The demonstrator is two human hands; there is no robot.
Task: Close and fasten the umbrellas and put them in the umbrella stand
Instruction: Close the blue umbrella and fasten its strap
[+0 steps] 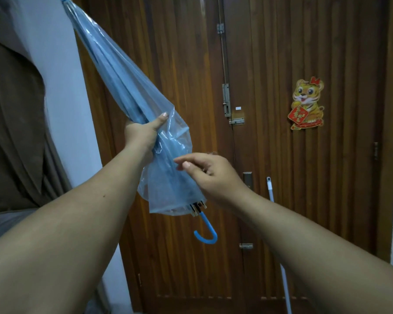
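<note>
Hands first: the left hand (145, 129) is wrapped round the folded umbrella (127, 87) about two thirds of the way down its length, thumb lying along the clear blue canopy and fingers curled behind it. The right hand (208, 172) hovers just beside the loose lower folds, fingers bent and thumb stretched toward the plastic; I cannot tell whether the fingertips pinch anything or merely brush it.

The umbrella is held in the air on a slant, tip high at the upper left, hooked blue handle (205, 232) hanging lowest in front of the door (304, 189). Its ribs are gathered together, their dark ends bunched just above the handle, yet the canopy below the left hand billows slack and unwrapped.

Behind it stands a dark wooden double door with metal bolts (227, 102) along the middle seam. A cartoon tiger sticker (307, 104) is stuck on the right leaf. A thin white pole (281, 257) leans against the door at lower right. At the left, brown cloth (16, 121) hangs against a pale wall (59, 75).
</note>
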